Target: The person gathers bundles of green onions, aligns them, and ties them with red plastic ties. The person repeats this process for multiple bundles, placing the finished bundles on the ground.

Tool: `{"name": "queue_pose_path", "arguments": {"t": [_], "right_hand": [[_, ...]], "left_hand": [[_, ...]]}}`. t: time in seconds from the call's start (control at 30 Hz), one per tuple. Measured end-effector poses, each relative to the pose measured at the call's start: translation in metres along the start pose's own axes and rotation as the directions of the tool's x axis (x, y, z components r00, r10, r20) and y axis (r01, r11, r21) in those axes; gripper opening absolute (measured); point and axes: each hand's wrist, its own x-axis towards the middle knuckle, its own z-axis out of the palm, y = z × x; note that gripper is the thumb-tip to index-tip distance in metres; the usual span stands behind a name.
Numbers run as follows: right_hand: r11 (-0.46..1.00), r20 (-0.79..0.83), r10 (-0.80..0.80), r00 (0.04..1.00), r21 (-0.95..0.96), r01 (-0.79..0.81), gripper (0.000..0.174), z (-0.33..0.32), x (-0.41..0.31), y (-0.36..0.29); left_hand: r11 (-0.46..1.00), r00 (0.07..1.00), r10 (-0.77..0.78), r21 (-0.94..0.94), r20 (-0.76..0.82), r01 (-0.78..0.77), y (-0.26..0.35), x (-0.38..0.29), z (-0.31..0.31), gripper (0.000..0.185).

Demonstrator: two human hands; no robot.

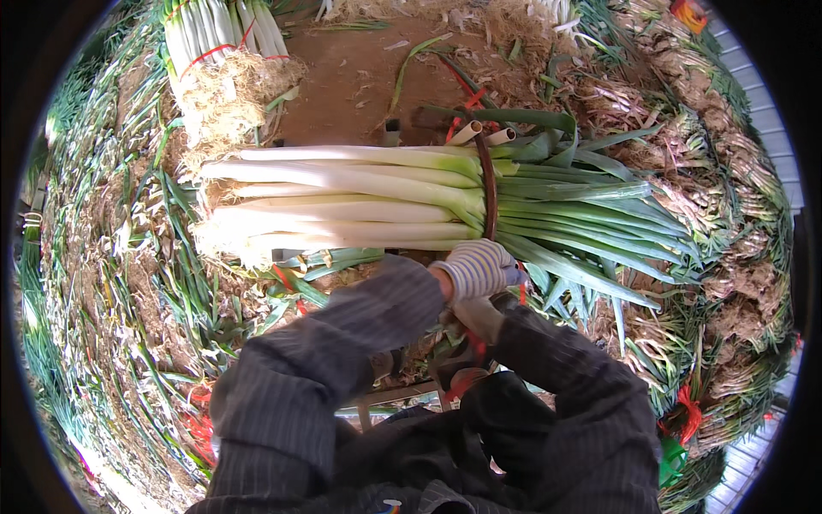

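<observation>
A thick bundle of large green onions [359,212] lies crosswise before me, with roots at the left and green leaves [597,212] at the right. Around it, where the white stalks turn green, runs a dark brown band [489,186]. Against the bundle's near side, by the band's lower end, is my left hand [481,270] in a striped glove with its fingers curled; what they hold is hidden. Just below it, my right hand [480,319] is largely covered by the left hand and sleeve. Two pale tube ends [475,128] stick out beyond the bundle's far side.
A root-heavy onion bundle with red ties [225,38] sits at the upper left. Loose leaves and onions [725,257] cover the ground on both sides. Red twine [686,411] lies at the lower right. Below my arms shows a metal frame [398,393].
</observation>
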Motion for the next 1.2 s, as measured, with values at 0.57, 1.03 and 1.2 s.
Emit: {"name": "queue_pose_path", "arguments": {"t": [0.57, 1.03, 1.2], "right_hand": [[0.47, 0.141, -0.76, 0.635, -0.555, 0.686, 0.015, -0.12, -0.041, -0.125], [0.84, 0.061, -0.497, 0.866, 0.287, 0.461, 0.043, -0.12, -0.054, -0.117], [0.722, -0.081, -0.517, 0.852, 0.494, 0.485, 0.033, -0.112, -0.048, -0.113]], "left_hand": [[0.592, 0.907, -0.415, 0.776, 0.063, 0.218, -0.139, 0.173, -0.166, 0.031], [0.373, 0.981, -0.171, 0.915, -0.096, 0.154, -0.011, 0.146, -0.211, 0.03], [0.622, 0.958, -0.28, 0.748, -0.066, 0.233, 0.062, 0.132, -0.171, 0.036]]}}
